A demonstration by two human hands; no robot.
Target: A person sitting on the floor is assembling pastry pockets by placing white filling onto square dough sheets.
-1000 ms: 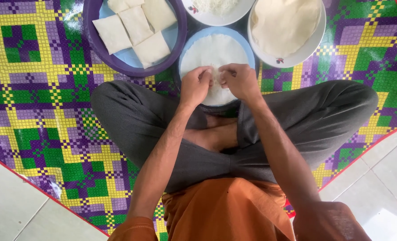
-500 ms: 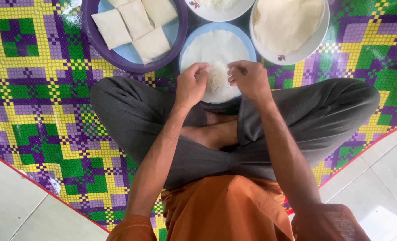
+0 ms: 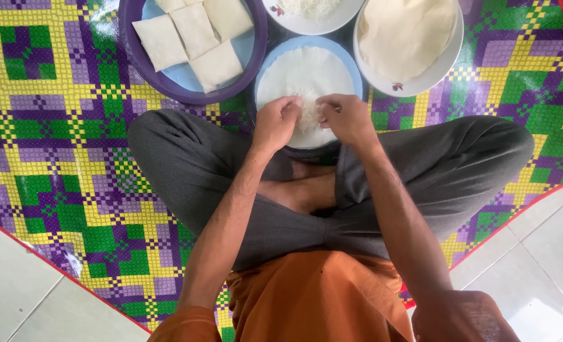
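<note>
I sit cross-legged on a patterned mat. In front of my knees lies a light blue plate with a thin white round wrapper spread on it. A small heap of white shredded filling rests on the wrapper's near part. My left hand and my right hand hover on either side of the heap, fingertips pinching at the filling and the wrapper's near edge.
A purple bowl at the far left holds several folded white parcels. A white plate at the far right carries a stack of round wrappers. A white bowl of shredded filling stands behind. Pale floor tiles border the mat.
Both hands have closed in toward the plate's middle, and the filling now sits in a tighter heap between the fingertips. The view has shifted slightly.
</note>
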